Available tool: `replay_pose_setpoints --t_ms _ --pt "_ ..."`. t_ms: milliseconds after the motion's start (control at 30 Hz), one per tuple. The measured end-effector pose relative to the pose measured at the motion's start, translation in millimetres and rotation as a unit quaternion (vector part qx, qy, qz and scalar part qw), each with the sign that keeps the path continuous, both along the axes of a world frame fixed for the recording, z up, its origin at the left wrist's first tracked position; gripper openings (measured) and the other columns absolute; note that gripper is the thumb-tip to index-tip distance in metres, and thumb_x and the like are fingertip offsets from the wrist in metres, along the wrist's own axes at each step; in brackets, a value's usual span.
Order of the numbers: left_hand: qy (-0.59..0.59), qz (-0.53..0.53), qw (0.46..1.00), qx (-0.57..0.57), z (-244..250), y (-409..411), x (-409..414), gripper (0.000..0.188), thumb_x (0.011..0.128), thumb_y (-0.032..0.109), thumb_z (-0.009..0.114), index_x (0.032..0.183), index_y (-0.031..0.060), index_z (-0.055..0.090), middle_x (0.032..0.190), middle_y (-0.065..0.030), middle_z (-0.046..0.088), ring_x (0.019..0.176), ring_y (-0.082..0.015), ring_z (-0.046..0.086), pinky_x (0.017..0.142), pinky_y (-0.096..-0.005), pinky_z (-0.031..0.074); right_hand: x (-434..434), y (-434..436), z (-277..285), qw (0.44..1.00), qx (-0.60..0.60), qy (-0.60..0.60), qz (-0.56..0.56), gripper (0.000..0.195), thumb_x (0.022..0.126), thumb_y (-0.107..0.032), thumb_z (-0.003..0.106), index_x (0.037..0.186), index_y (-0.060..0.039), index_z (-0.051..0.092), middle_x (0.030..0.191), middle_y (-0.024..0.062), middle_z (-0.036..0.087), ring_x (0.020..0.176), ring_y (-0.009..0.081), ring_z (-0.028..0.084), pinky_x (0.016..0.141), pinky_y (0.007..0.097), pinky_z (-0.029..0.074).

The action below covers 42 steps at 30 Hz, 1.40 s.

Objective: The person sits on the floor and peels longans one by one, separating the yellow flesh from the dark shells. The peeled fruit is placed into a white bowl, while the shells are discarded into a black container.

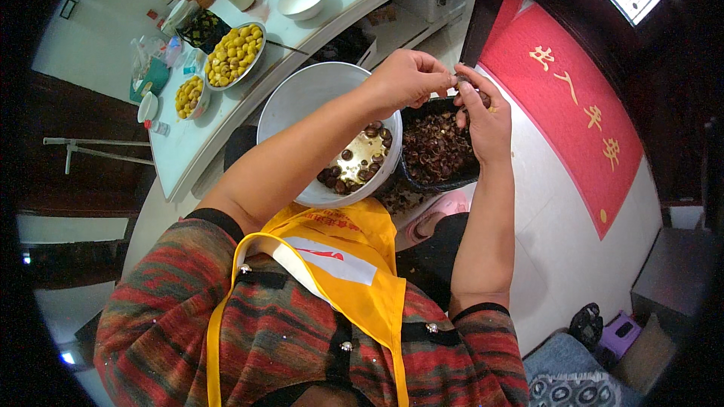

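My right hand holds a dark brown chestnut in its curled fingers, partly hidden by them. Thumb and fingertips of my left hand pinch at a small dark piece at the right hand's fingertips, seemingly chestnut or its shell. Both hands are above a black bin heaped with brown shell scraps. Under my left forearm is a large white bucket. Several unpeeled chestnuts lie at its bottom in shallow, shiny liquid.
On the glass-topped table at left stand a large bowl of yellow peeled chestnuts, a smaller filled bowl and a white bowl. Shell bits litter the floor by my pink shoe. A red doormat lies right.
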<state>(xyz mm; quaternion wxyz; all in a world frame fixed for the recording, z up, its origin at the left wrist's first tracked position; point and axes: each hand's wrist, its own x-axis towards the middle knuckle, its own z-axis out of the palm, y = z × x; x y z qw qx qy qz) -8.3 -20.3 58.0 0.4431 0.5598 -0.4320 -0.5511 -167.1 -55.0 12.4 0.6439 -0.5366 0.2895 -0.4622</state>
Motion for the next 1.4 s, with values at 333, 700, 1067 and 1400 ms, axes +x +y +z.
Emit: replay_pose_setpoints --t_ms 333,700,1067,1400 --pt "0.061 -0.023 0.998 0.019 -9 -4 4 0.012 0.079 0.015 0.062 0.075 0.0036 0.059 0.063 -0.0027 0.055 0.046 -0.0065 0.042 0.040 -0.0213 0.029 5 3 -5 0.998 -0.044 0.052 -0.012 0.022 0.088 -0.015 0.058 0.105 -0.0016 0.062 0.086 0.0043 0.056 0.059 0.0054 0.051 0.048 0.0181 0.041" --pt "0.081 0.035 0.996 0.019 -18 -3 -6 0.011 0.081 0.014 0.060 0.079 0.0045 0.058 0.063 -0.0031 0.054 0.045 -0.0062 0.040 0.040 -0.0193 0.028 8 6 -4 0.997 -0.054 0.023 -0.042 0.022 0.091 -0.018 0.054 0.104 -0.0008 0.061 0.077 0.0028 0.056 0.056 0.0046 0.048 0.047 0.0179 0.040" --pt "0.137 0.009 0.990 0.035 -7 -2 -12 0.014 0.084 0.016 0.058 0.079 0.0028 0.057 0.066 -0.0044 0.056 0.044 -0.0059 0.039 0.038 -0.0199 0.027 5 0 -6 0.994 -0.073 0.026 -0.075 0.023 0.091 -0.019 0.055 0.106 -0.0022 0.060 0.075 0.0014 0.056 0.056 0.0036 0.047 0.047 0.0171 0.038" --pt "0.072 0.049 0.995 0.046 -8 -7 -19 0.012 0.080 0.014 0.059 0.072 0.0058 0.055 0.058 -0.0012 0.051 0.043 -0.0062 0.039 0.038 -0.0200 0.026 12 2 -7 0.974 0.084 -0.191 -0.092 0.023 0.093 -0.022 0.050 0.102 -0.0017 0.057 0.078 0.0034 0.054 0.056 0.0054 0.045 0.045 0.0185 0.036"
